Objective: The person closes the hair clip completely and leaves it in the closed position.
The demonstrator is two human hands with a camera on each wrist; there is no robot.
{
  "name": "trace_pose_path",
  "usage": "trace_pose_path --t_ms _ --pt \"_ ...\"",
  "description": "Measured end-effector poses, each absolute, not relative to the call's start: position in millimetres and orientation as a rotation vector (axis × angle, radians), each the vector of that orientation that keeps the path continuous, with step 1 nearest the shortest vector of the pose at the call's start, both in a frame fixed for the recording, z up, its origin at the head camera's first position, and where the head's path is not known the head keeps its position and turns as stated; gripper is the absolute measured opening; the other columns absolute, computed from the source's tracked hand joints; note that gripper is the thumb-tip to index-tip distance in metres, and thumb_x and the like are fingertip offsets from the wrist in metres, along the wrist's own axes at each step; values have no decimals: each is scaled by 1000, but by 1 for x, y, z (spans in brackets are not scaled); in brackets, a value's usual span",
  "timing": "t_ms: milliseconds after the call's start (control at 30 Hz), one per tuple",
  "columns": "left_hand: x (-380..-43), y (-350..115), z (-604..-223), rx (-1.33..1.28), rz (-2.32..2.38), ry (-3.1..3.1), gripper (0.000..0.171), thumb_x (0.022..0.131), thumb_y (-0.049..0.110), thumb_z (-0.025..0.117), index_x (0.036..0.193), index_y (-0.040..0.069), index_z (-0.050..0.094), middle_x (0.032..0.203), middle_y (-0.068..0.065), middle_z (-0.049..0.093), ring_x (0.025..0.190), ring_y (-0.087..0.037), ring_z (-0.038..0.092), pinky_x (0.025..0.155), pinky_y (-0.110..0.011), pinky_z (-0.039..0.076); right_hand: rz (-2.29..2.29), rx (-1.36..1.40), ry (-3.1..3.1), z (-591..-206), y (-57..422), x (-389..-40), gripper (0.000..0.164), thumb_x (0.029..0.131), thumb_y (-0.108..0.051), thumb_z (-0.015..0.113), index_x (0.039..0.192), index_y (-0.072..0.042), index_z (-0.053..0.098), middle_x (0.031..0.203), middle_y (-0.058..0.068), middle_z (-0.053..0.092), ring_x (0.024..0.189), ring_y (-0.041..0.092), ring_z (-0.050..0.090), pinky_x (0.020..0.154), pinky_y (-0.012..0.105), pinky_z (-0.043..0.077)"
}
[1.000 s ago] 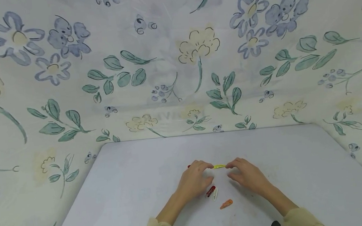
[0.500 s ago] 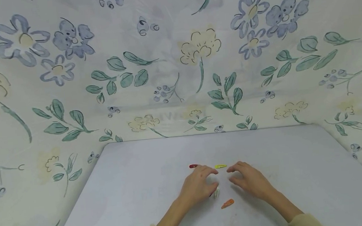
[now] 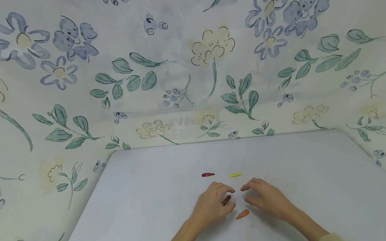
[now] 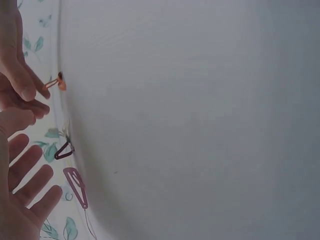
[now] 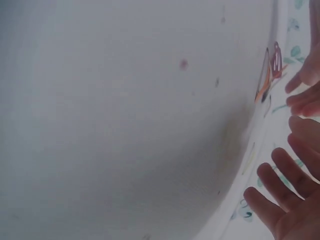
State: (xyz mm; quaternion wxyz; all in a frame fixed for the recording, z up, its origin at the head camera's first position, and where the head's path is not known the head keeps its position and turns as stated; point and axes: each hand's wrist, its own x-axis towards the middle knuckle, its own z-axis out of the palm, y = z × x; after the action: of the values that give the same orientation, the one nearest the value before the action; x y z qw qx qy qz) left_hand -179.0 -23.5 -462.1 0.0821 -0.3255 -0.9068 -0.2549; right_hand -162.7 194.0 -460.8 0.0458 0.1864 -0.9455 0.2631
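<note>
Several snap hair clips lie on the white table. My left hand (image 3: 211, 203) hovers with thumb and fingers apart; in the head view a dark red hair clip (image 3: 226, 200) and part of a white hair clip (image 3: 231, 200) show in the gap between them. Facing it, my right hand (image 3: 266, 197) is held the same way, with nothing in its fingers. An orange hair clip (image 3: 242, 214) lies just in front, between the two hands. Beyond the fingertips are a yellow hair clip (image 3: 235, 174) and a red hair clip (image 3: 208, 174). Both wrist views show the fingers spread.
The white table (image 3: 143, 186) reaches back to a floral-patterned sheet (image 3: 186, 121) that rises behind it and along both sides. A few small dark specks mark the tabletop.
Both hands have come off the yellow clip, which now lies on the table, and have drawn back toward the body. The left hand now hangs over the dark red and white clips.
</note>
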Motion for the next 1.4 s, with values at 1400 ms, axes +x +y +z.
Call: trace_pose_path --t_ms 1400 --pt "-152 -9 -473 -1062 -447 -2701 14 81 26 79 91 17 75 95 9 67 96 -8 57 79 -19 49 630 741 -2836 -477 188 -134 15 80 -13 80 89 -19 71 98 -11 58 97 14 57 67 30 53"
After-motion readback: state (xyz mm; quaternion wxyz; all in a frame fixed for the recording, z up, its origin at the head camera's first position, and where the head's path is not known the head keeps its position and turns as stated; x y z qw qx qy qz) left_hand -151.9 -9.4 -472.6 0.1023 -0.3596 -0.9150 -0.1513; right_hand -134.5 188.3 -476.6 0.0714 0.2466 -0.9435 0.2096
